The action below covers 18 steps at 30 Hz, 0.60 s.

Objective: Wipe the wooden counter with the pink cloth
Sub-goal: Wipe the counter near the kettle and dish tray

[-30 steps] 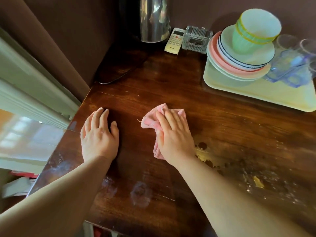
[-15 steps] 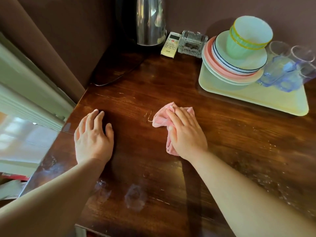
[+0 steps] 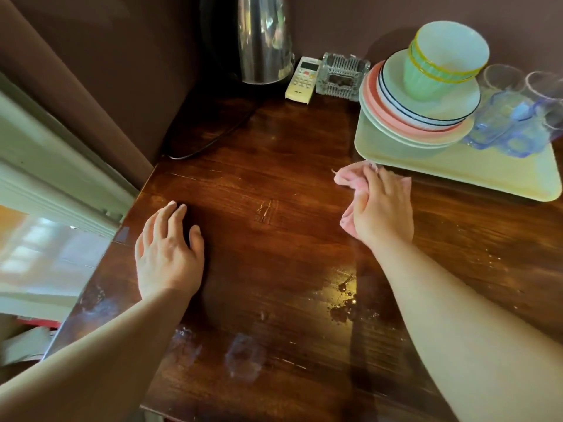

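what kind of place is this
Probably a home kitchen or dining corner: a wooden counter against a wall holds a steel kettle, a tray of stacked plates and glasses, plus an air-conditioner remote.

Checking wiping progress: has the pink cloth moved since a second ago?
Yes. The pink cloth, under the right hand, has slid away from the left hand to the tray.
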Motion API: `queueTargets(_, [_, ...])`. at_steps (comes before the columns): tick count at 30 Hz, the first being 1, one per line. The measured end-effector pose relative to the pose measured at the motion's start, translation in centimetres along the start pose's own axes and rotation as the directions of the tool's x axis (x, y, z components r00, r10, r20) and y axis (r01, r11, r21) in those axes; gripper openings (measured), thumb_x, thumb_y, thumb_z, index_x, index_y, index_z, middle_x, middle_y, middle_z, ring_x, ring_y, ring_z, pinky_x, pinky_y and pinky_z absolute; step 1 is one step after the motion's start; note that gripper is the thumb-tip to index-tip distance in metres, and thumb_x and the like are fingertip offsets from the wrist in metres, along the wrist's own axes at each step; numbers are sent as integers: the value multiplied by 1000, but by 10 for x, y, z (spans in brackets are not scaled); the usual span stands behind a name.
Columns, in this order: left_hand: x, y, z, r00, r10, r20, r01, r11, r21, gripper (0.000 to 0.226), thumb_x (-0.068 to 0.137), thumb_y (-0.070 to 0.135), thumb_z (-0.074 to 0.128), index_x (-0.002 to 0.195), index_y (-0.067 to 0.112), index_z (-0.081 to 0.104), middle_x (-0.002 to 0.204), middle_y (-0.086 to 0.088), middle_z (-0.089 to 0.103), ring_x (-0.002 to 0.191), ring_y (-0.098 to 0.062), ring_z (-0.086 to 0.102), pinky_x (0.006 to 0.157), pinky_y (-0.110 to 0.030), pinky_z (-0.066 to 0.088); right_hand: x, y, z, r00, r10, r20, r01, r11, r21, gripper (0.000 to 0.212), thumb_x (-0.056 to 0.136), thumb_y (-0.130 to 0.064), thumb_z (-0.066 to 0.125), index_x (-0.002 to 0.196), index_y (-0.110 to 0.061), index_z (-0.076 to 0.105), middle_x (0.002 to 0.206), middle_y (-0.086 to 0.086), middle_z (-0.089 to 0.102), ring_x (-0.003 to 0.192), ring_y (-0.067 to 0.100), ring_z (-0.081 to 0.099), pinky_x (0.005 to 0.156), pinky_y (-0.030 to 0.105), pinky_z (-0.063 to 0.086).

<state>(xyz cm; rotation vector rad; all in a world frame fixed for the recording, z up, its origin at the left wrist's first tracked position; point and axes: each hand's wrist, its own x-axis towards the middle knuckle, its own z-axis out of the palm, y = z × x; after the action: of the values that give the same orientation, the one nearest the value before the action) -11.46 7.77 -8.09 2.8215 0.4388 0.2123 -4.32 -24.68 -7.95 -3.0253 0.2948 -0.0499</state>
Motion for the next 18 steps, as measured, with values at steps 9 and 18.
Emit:
queueTargets(9, [1,0,-1,1000,1,-6,-1,1000,-17,46,102,38,41,144,20,44,154,0,38,143,-21,26,117,-46,23,-27,18,-1,997,-75,5,75,996,48,53,106,-40,25,158,-27,33,167,0,25,152,20,18,126,43,20])
queueTargets(18, [0,2,-2,1000,1,-8,-2,1000,-30,46,102,38,41,144,20,44,154,0,38,143,-22,26,118,-48,23,-48,9,-1,998,-64,17,64,998,10,56,105,-42,24,158,-25,30,167,3,23,153,22,18,126,45,16])
